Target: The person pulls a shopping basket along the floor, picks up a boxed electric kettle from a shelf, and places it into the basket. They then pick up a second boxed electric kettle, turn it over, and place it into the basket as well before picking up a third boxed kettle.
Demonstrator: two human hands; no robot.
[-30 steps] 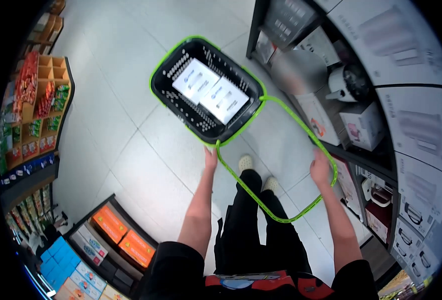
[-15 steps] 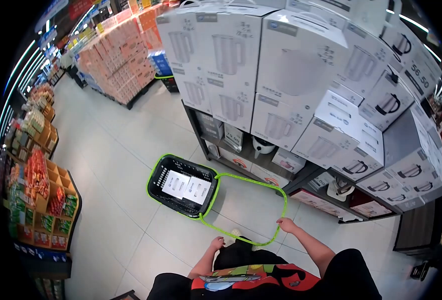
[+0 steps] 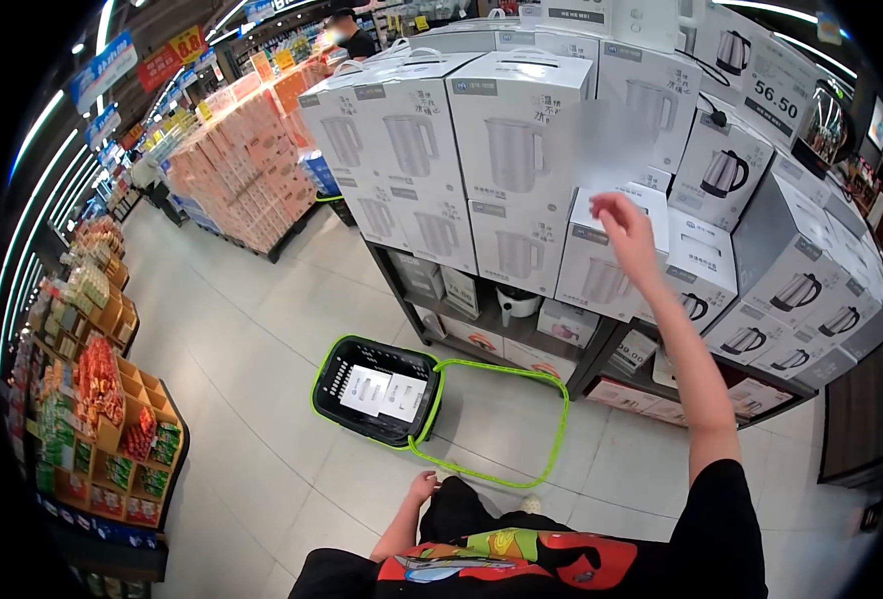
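My right hand (image 3: 623, 222) is raised in front of a white kettle box (image 3: 595, 266), its fingers loosely bent and apart, holding nothing. Whether it touches the box is unclear. Low beside my dark trousers hangs my left hand (image 3: 424, 486), empty, with fingers slightly curved and apart. A black basket (image 3: 336, 411) with a green rim stands on the floor, its long green handle (image 3: 564, 429) stretched toward the display. Inside it lie two white boxes, one on the left (image 3: 365, 390) and one on the right (image 3: 401, 397).
Stacked kettle boxes (image 3: 506, 145) stand on a dark shelf unit (image 3: 389, 272). A price sign (image 3: 774, 97) shows 56.50. Wooden snack bins (image 3: 149, 395) are at the left, pink cartons (image 3: 237, 165) on a pallet farther back. A person (image 3: 353, 40) is behind the display.
My right hand has let go of the green handle and risen to the kettle boxes. The view has tilted up, and a person has come into view at the back.
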